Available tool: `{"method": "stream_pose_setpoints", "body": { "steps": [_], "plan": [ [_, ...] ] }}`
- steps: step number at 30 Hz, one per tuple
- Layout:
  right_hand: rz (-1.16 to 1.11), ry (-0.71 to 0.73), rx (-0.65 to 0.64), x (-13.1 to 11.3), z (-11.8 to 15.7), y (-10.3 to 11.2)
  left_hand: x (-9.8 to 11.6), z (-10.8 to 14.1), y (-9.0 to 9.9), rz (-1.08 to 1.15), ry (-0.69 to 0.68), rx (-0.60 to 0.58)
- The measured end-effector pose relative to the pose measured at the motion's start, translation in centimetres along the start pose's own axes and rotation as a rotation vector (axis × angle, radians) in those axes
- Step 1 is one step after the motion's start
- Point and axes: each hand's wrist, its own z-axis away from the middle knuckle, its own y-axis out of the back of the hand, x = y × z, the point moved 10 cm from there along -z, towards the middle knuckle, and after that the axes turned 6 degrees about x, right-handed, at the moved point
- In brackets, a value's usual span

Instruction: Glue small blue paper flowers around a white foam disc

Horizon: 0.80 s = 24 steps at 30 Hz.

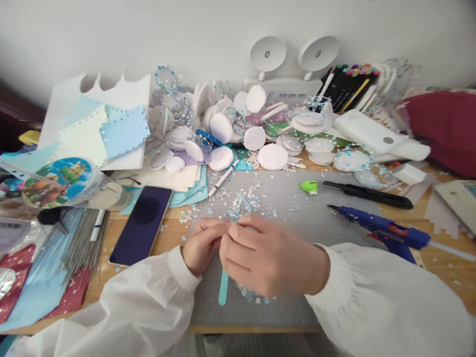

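Note:
In the head view, my left hand [204, 244] and my right hand [273, 255] meet over the grey cutting mat [286, 310], with thumbs and fingertips pinched together. Whatever is between the fingertips is too small and covered to make out. A turquoise strip with a rounded end [223, 290] shows just below the hands; its upper part is hidden behind my fingers, and I cannot tell if it is held. Tiny white and blue paper bits [245, 198] lie scattered beyond my fingertips. More bits [256, 296] lie under my right hand, which is slightly blurred.
At right lie a blue glue gun [386, 228], a black utility knife [368, 193] and a small green tool [309, 187]. A phone [141, 225], thin wires [84, 253] and a lidded cup [70, 183] are at left. White discs [273, 156] crowd the back.

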Motion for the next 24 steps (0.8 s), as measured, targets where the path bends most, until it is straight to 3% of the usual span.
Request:
{"method": "stream_pose_setpoints", "body": {
  "steps": [3,5,7,10,13,18,24],
  "plan": [
    [0.012,-0.027,0.074,0.7,0.8,1.2,-1.0,0.0,0.4,0.184,0.088,0.061],
    [-0.038,-0.159,0.136,2.4,2.2,2.3,-1.0,0.0,0.3,0.189,0.08,0.05],
    [-0.125,-0.392,0.227,5.0,4.4,3.3,-0.6,0.1,0.2,0.122,0.028,0.03],
    [-0.293,-0.816,0.494,8.6,9.7,4.4,1.1,0.2,-0.2,-0.031,-0.12,-0.015],
    [-0.56,-1.096,0.68,9.8,14.0,2.9,2.7,0.7,-1.6,-0.185,-0.273,-0.115],
    [-0.992,-1.223,0.541,8.4,14.7,-1.5,2.5,1.5,-3.4,-0.348,-0.313,-0.244],
    [-1.158,-1.232,0.468,6.9,14.3,-2.9,2.5,1.4,-3.5,-0.37,-0.294,-0.278]
  ]
}}
